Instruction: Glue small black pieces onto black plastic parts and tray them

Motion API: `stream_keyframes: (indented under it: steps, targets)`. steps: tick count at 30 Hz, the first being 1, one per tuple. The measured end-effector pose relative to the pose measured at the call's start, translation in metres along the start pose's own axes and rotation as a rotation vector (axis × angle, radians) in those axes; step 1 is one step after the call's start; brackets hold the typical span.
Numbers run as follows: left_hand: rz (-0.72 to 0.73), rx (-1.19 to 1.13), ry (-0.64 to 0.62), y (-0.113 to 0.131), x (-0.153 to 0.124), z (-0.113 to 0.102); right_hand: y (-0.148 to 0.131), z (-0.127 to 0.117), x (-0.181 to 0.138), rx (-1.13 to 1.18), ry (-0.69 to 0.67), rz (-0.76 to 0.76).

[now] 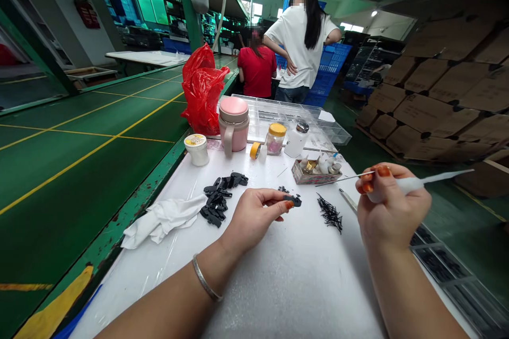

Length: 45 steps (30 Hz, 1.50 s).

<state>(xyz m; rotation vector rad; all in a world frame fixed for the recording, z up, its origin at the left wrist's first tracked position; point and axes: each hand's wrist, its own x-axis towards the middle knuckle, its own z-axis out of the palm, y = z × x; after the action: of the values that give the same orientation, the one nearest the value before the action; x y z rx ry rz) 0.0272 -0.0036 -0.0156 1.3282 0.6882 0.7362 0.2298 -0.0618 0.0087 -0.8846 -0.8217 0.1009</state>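
head view, from where i stand: left hand (254, 217) has its grip pinched, thumb against fingers, on a small black part (295, 201). part sits at the fingertips over the tabletop (274, 286), long axis roughly crosswise.

right hand (392, 206), off to the right, pinches a thin rod (345, 177); a white nozzled bottle (411, 185) is tucked in the same hand, nozzle pointing away right. rod slants down leftward, its tip toward the part's right end, seemingly apart; depth i can't tell. left grip nearer the part. black pins (330, 213) lie between the hands.
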Motion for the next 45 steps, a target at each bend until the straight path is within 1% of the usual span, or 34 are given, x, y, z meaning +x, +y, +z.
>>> stream_keyframes:
  steps: [3, 5, 7, 10, 15, 21, 26, 32, 39, 42, 45]
  targets:
    - [0.001, 0.025, 0.001, 0.001, -0.001, 0.0, 0.005, -0.007, 0.01, -0.044, 0.048, -0.001]
    - [0.002, 0.034, -0.001, 0.001, -0.001, 0.0, 0.01, -0.012, 0.017, -0.11, 0.077, -0.038]
    - [0.002, 0.037, -0.004, 0.001, -0.001, 0.0, 0.016, -0.019, 0.024, -0.226, 0.102, -0.104]
    - [-0.007, 0.054, -0.012, 0.001, -0.002, 0.0, 0.025, -0.03, 0.035, -0.465, 0.125, -0.179]
    - [-0.015, 0.07, -0.013, 0.003, -0.002, 0.001, 0.039, -0.046, 0.045, -0.698, 0.105, -0.192]
    - [-0.01, 0.101, -0.026, 0.002, -0.001, 0.001, 0.05, -0.052, 0.048, -0.89, 0.075, -0.269]
    - [0.013, 0.153, -0.013, 0.0, -0.001, 0.0, 0.058, -0.053, 0.05, -0.954, 0.102, -0.302]
    - [0.103, 0.259, 0.018, 0.0, -0.003, 0.001, 0.059, -0.056, 0.049, -0.994, 0.118, -0.323]
    - [0.198, 0.342, 0.032, -0.002, -0.007, 0.005, 0.059, -0.06, 0.051, -1.033, 0.128, -0.313]
    - [0.218, 0.366, 0.029, -0.001, -0.008, 0.006, 0.061, -0.06, 0.053, -1.039, 0.098, -0.286]
    - [0.221, 0.37, 0.028, -0.001, -0.009, 0.006, 0.063, -0.058, 0.053, -1.026, 0.025, -0.246]
